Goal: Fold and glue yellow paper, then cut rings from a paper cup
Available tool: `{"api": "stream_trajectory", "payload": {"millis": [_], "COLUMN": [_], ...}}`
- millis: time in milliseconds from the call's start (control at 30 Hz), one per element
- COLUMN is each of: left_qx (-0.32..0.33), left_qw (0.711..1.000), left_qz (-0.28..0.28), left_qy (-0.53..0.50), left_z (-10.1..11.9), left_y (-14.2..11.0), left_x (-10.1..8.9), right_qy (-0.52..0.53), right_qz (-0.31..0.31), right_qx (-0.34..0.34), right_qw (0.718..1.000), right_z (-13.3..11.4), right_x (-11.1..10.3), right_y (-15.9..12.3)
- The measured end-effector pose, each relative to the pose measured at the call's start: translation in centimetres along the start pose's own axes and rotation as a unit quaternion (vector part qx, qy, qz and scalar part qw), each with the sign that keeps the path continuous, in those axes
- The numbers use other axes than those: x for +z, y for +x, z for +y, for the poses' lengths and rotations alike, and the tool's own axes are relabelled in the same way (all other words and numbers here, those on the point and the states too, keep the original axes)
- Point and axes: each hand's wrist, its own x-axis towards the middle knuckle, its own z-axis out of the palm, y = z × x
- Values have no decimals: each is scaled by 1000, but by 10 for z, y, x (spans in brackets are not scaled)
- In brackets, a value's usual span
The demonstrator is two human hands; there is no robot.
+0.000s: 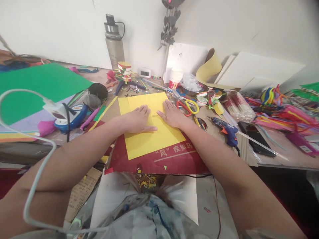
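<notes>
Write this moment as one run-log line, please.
left hand: palm down on yellow paper | right hand: palm down on yellow paper | red board: partly under yellow paper | glue gun: right of right hand

Yellow paper (160,134) partly under left hand (138,120)

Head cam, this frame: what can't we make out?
Head view: the parts of the yellow paper under the left hand and right hand, covered by those hands.
Head view: the part of the red board beneath the yellow paper, which covers it.
Head view: top of the grey hanging ornament, cut off by the top edge.
Head view: left end of the green sheet, cut off by the left edge.
Head view: reading on the small white display, too small.
</notes>
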Motion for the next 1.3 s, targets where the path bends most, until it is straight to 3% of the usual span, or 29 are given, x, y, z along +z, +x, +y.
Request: {"api": "stream_trajectory", "payload": {"millis": [167, 233, 333, 433, 567, 700, 767, 967, 1167, 1300], "left_qx": [-10, -25, -44, -52, 1, 14, 1, -11, -15, 22], "left_qw": [1000, 1000, 999, 998, 995, 997, 996, 993, 982, 981], "left_qz": [6, 6, 7, 24, 76, -12, -18, 68, 152, 144], "left_qy": [7, 2, 0, -20, -65, -81, -87, -100, -109, -132], "left_z": [9, 12, 10, -4, -33, -48, -48, -51, -64, -63], "left_y": [-9, -13, -12, -5, 7, 16, 18, 21, 23, 19], "left_x": [-13, -18, -23, -27, -29, -21, -14, -10, -19, -22], "right_qy": [-5, -11, -4, 14, 31, 53, 67, 106, 118, 118], "right_qz": [45, 62, -4, -45, 1, 9, 0, 75, 59, 63], "right_qx": [60, 36, -28, -31, -42, -90, -95, -141, -211, -213], "right_qw": [997, 997, 1000, 998, 999, 995, 993, 981, 969, 968], "right_z": [-10, -18, -28, -31, -27, -26, -27, -34, -38, -39], "right_x": [-2, -7, -14, -17, -17, -13, -12, -13, -15, -19], "right_y": [-4, -8, -12, -13, -13, -17, -18, -17, -15, -17]}}
